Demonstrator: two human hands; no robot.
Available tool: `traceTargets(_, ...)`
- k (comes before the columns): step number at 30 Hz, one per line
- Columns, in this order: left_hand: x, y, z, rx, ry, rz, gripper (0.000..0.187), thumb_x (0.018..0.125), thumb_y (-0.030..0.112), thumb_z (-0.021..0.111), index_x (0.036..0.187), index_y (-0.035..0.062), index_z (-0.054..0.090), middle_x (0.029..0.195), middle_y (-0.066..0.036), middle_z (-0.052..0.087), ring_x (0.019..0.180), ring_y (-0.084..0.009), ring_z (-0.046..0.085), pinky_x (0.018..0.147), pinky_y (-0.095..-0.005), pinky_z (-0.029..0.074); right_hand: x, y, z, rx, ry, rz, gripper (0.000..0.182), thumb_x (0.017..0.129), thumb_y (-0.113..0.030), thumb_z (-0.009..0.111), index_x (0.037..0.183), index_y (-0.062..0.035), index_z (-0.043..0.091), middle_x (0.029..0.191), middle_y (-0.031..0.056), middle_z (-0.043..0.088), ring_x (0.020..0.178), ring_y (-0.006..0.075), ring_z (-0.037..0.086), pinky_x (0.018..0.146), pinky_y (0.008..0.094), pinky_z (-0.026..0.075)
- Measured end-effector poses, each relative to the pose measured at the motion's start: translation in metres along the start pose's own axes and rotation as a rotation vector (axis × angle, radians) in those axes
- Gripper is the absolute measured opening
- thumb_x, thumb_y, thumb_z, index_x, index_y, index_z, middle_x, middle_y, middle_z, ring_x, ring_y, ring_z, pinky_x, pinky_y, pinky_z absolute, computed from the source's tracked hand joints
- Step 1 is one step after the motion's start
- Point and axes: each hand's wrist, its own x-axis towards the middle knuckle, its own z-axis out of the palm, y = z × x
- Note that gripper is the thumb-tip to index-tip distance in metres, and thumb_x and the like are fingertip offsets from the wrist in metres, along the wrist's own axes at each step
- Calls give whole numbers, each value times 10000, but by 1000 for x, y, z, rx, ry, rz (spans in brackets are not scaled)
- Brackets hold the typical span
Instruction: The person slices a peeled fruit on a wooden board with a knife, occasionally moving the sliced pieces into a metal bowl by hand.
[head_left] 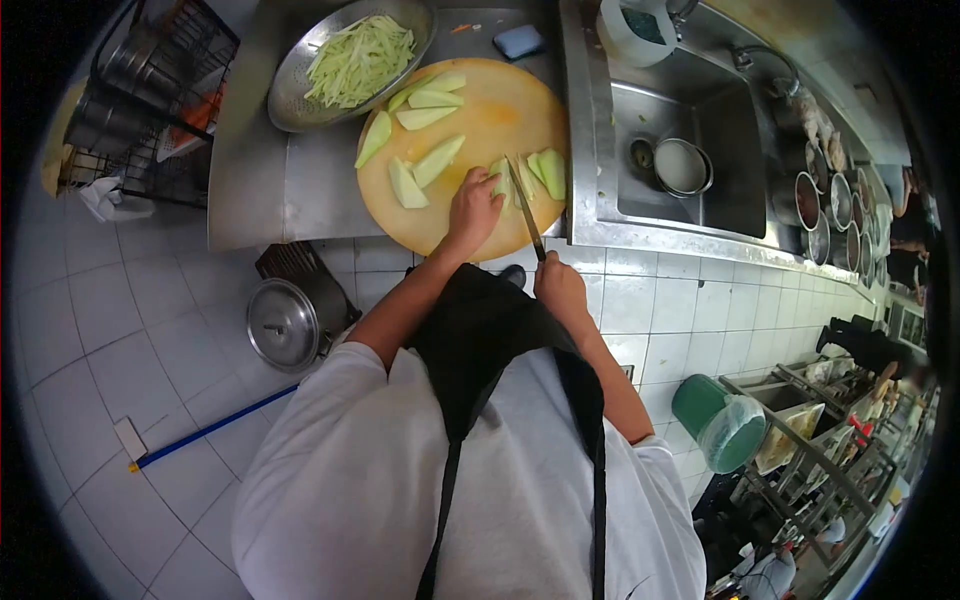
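On a round wooden cutting board (500, 110), my left hand (476, 212) presses a pale green vegetable wedge (501, 180) with its fingertips. My right hand (560, 290) grips the handle of a kitchen knife (525, 208), its blade lying along the right side of that wedge. Cut slices (548, 172) rest just right of the blade. Several larger peeled wedges (437, 160) are spread over the board's left half and top. Behind the board, a metal colander (290, 92) holds a heap of thin pale green strips (362, 62).
Right of the board is a steel sink (740, 190) with a pot (682, 166) inside and a white container (637, 32) at its back. A blue sponge (518, 41) lies behind the board. On the floor stand a lidded pot (282, 325) and a green bin (700, 405).
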Motion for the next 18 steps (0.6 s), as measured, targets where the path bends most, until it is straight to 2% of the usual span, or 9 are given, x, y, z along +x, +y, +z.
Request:
traceTargets(8,2,10,-6,104,23,67,412,834,89,737,1227,-23,683,1335,-242,572,1105,-396,637,955,-446,515,0,-6,-10,-11,-10,-18,160,953,-136,538,925,22,543,737,280,680,696,448,700,637,548,565)
traceTargets(14,6,14,-14,98,-107,68,402,838,77,727,1226,-22,685,1323,-252,573,1130,-414,621,978,-446,508,10,-7,4,-40,-43,8,132,932,-103,533,916,27,547,763,276,693,713,446,709,646,541,571)
traceTargets(18,6,5,-8,102,-108,73,394,832,68,726,1213,-27,691,1324,-253,576,1123,-411,626,965,-444,515,39,-10,4,-50,-41,-27,134,924,-103,531,927,31,545,790,282,696,735,443,713,664,533,574)
